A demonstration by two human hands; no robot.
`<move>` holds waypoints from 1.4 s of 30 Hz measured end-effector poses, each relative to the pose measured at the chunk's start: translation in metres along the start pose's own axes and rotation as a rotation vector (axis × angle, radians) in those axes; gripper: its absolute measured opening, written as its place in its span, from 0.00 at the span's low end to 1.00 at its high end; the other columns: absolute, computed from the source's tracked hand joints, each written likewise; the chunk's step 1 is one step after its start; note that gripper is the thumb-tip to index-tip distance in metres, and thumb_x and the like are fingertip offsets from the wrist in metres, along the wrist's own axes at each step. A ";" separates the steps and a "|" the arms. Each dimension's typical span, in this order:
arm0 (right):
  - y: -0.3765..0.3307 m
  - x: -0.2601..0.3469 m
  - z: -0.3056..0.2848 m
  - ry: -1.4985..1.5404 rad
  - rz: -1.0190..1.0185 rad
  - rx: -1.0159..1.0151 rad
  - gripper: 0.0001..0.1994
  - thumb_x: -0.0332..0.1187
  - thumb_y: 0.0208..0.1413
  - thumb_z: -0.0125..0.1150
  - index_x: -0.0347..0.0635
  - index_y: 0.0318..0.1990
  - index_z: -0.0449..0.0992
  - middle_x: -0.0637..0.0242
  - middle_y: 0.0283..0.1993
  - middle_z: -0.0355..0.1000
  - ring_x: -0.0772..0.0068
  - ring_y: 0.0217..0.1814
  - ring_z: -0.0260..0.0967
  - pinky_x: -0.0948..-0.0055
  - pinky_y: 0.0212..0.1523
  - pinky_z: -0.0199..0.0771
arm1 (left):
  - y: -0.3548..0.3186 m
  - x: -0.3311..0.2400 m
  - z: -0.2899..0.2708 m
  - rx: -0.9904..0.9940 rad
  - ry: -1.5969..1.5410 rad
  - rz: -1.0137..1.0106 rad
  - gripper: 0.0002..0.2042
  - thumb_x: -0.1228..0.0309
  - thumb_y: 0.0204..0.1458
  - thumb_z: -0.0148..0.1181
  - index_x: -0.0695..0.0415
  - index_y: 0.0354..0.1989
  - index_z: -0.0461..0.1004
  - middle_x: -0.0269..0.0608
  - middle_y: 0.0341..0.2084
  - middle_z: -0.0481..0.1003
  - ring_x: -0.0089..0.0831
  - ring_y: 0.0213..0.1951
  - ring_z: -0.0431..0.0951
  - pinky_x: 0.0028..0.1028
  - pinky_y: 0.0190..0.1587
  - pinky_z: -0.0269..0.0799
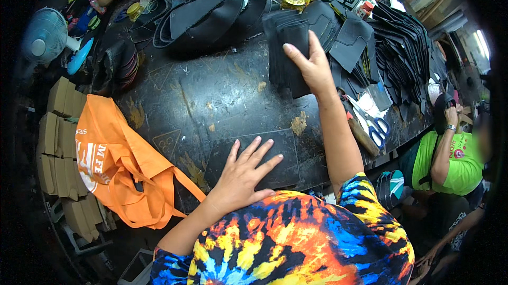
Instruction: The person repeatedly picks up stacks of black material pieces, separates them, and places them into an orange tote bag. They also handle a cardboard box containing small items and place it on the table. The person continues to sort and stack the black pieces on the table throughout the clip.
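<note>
Head view: at one o'clock, we see the right hand [316, 72] clasp a black stack [284, 73]; at six, the left hand [244, 174] spreads, grasping nothing, over the table [198, 86]. We judge the step as handling; moving the stack calls for an even pinch.

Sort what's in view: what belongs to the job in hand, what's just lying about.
Job in hand, apparently:
stack of thin black pieces, at the right hand
black-topped table, under the left hand

Lying about, apparently:
blue-handled scissors
orange tote bag
electric fan
</note>
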State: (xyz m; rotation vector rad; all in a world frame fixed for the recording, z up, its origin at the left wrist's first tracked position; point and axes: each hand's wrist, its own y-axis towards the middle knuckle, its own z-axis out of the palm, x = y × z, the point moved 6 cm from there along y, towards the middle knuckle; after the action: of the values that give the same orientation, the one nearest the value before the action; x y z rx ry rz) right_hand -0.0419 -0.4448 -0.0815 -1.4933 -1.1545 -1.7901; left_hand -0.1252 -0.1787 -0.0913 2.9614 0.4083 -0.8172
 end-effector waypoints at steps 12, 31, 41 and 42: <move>-0.017 0.007 -0.037 -0.190 0.010 -0.092 0.40 0.42 0.54 0.74 0.27 0.67 0.61 0.52 0.61 0.72 0.65 0.62 0.69 0.70 0.63 0.68 | 0.010 0.047 -0.008 -0.216 0.122 -0.051 0.39 0.44 0.45 0.67 0.44 0.68 0.69 0.47 0.71 0.60 0.49 0.73 0.55 0.58 0.72 0.45; -0.060 0.006 0.079 -1.201 -0.433 0.694 0.35 0.37 0.46 0.73 0.57 0.65 0.69 0.66 0.46 0.76 0.60 0.54 0.73 0.48 0.58 0.66 | 0.062 0.197 -0.089 -0.529 0.244 -0.162 0.34 0.54 0.39 0.74 0.51 0.58 0.77 0.48 0.62 0.72 0.48 0.66 0.68 0.47 0.69 0.57; -0.053 -0.019 0.074 -1.008 -0.400 0.657 0.44 0.45 0.40 0.79 0.52 0.68 0.66 0.60 0.55 0.72 0.54 0.63 0.67 0.37 0.68 0.56 | 0.060 0.199 -0.093 -0.629 0.067 -0.137 0.26 0.58 0.61 0.55 0.60 0.64 0.70 0.53 0.60 0.73 0.49 0.64 0.70 0.46 0.69 0.58; -0.053 -0.018 0.073 -1.002 -0.385 0.669 0.43 0.44 0.40 0.79 0.53 0.68 0.66 0.61 0.54 0.72 0.54 0.63 0.67 0.36 0.68 0.56 | 0.060 0.200 -0.093 -0.634 0.055 -0.146 0.25 0.59 0.62 0.53 0.61 0.64 0.69 0.53 0.60 0.73 0.49 0.64 0.70 0.46 0.69 0.58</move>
State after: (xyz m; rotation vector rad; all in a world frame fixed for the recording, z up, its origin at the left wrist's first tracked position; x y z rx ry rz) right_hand -0.0441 -0.3576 -0.1118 -1.7960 -2.3397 -0.5718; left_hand 0.1020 -0.1779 -0.1153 2.3840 0.7337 -0.4912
